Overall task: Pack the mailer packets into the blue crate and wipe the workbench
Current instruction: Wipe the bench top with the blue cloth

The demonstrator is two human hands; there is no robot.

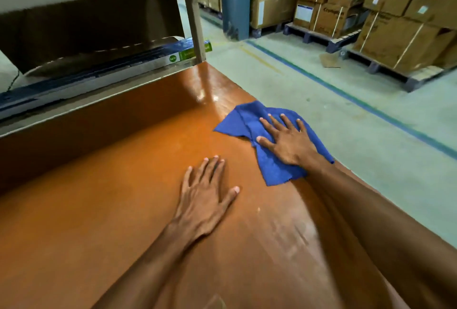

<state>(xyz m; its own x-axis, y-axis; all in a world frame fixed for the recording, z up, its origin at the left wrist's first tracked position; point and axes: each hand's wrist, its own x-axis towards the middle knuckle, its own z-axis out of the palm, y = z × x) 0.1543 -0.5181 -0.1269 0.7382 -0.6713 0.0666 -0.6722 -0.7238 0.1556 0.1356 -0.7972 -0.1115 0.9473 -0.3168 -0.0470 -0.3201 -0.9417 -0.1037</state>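
Observation:
A glossy orange-brown workbench [111, 185] fills the lower half of the head view. Near its right edge lies a crumpled blue cloth [243, 120]. My right hand [289, 139] presses flat on that cloth, fingers spread. My left hand [205, 197] rests flat on the bare bench top just left of the cloth, fingers apart, holding nothing. Neither mailer packets nor a blue crate show in this view.
A grey shelf frame [195, 19] rises behind the bench, with flat boxes [103, 71] on its lower level. To the right is pale green floor with a blue line [346, 93]. Stacked cardboard cartons [395, 29] stand on pallets at the back right.

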